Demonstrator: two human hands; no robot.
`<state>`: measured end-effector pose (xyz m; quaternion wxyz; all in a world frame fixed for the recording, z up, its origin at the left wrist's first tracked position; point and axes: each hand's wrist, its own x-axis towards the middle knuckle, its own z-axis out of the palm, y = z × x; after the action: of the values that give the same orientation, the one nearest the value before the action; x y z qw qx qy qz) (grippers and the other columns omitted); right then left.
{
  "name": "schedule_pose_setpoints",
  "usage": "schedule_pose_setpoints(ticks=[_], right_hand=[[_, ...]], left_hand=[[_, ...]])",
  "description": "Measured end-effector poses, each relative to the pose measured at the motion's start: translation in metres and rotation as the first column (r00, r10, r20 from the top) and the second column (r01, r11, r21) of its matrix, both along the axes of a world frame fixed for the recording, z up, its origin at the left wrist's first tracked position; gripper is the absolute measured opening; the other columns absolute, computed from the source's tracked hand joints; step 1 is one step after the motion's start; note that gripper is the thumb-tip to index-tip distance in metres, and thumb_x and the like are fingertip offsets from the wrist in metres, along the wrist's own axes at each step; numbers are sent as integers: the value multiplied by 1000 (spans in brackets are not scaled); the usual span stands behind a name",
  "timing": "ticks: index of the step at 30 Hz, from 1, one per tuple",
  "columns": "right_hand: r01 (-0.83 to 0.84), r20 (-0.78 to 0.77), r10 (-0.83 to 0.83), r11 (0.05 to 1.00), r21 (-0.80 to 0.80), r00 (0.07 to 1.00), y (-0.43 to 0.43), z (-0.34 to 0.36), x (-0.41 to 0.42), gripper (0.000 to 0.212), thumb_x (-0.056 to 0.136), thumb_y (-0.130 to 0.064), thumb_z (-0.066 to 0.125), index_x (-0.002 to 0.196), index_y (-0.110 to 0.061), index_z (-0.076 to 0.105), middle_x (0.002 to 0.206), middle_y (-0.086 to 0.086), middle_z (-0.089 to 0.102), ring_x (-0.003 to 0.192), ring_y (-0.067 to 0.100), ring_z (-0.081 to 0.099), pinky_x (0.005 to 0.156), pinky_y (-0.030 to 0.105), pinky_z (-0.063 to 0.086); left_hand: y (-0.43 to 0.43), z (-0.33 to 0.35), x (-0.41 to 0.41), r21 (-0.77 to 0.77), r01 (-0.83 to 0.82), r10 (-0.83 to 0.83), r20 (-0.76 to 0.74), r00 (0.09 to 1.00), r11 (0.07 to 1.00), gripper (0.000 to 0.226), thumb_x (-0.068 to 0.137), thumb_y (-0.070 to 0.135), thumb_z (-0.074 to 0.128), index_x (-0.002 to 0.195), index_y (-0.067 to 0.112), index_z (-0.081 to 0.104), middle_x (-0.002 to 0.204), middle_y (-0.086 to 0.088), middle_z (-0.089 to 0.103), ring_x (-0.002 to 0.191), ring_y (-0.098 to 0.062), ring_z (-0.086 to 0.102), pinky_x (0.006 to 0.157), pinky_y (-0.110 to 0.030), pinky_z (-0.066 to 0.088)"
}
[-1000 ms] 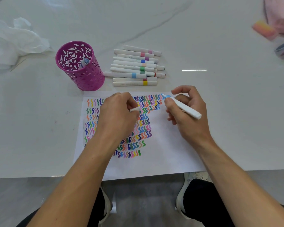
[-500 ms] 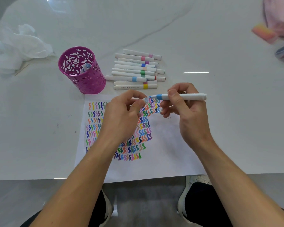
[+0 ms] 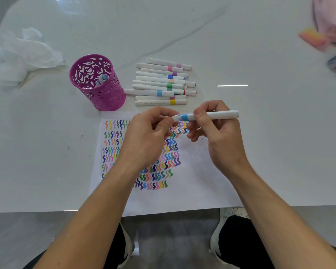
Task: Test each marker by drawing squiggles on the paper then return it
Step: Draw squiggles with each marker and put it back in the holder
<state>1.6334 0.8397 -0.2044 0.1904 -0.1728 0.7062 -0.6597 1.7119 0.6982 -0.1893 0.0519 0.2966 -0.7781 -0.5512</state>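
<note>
place: home or craft desk | cues: white marble tabletop (image 3: 241, 45), pink pen cup (image 3: 105, 96), loose markers (image 3: 159, 82)

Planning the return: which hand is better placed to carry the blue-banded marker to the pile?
Right. The right hand grips the marker by its barrel; the left hand only pinches the cap. The pile lies just beyond.

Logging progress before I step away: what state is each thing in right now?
blue marker, held level by the right hand.
cap, at its tip, pinched by the left hand; fully seated, cannot tell.
pink cup, upright, holds a single marker.
loose markers, capped, lying side by side on the table.
paper, flat, partly filled with squiggles.
tissue, crumpled.
</note>
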Motion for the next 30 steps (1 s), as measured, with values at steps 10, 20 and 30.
schedule_pose_setpoints(ticks=[10, 20, 30], right_hand=[[34, 77, -30, 998, -54, 997, 1, -3, 1, 11, 101, -18, 62, 91, -13, 61, 71, 4, 71, 62, 23, 67, 57, 31, 54], [63, 219, -28, 986, -153, 975, -1, -3, 3, 15, 101, -17, 60, 87, -12, 60, 71, 11, 73, 63, 30, 70, 58, 33, 56], [44, 267, 6, 982, -182, 964, -6, -1, 3, 19, 97, -23, 62, 99, -4, 63, 75, 12, 73, 65, 26, 71, 61, 32, 60]], left_hand=[[3, 1, 1, 45, 14, -13, -28, 1000, 999, 21, 104, 15, 54, 108, 24, 72, 87, 1, 74, 72, -6, 65, 66, -13, 53], [10, 0, 5, 67, -51, 59, -119, 991, 996, 21, 102, 10, 57, 103, 25, 72, 76, 2, 70, 63, 0, 63, 64, -13, 54], [0, 1, 2, 112, -28, 45, -147, 988, 993, 15, 101, 13, 59, 103, 18, 73, 79, -1, 70, 71, -9, 67, 71, -22, 58]])
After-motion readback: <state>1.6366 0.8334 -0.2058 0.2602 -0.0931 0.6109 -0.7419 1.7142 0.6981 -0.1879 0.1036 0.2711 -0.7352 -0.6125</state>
